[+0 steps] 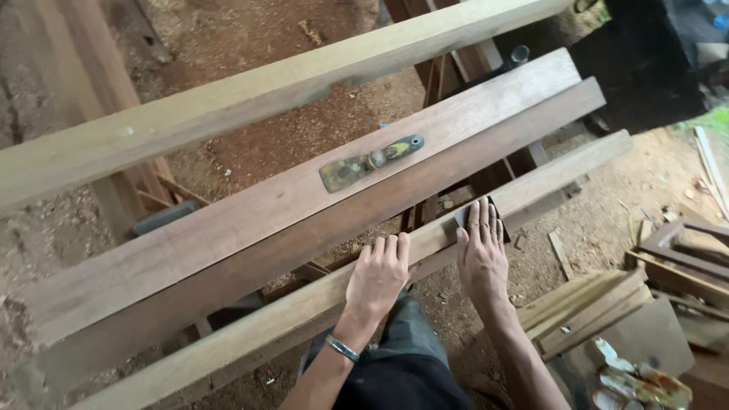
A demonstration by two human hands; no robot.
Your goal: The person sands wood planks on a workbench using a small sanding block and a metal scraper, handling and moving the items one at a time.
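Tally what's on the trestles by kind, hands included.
Long wooden planks: 4 (pale top plank, wide brown plank, darker brown plank, pale near plank)
Worn metal putty knife: 1
Dark sandpaper sheet: 1
Hands: 2 (left hand, right hand)
Total: 8

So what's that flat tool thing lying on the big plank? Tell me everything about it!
It looks like a putty knife: a wide, flat metal blade, dull and smeared yellowish, joined to a worn handle with a hole at its far end. It lies flat and slantwise on the broad reddish plank, blade toward the person. Nothing else touches it; both hands, the left hand and the right hand, rest on a nearer, paler plank.
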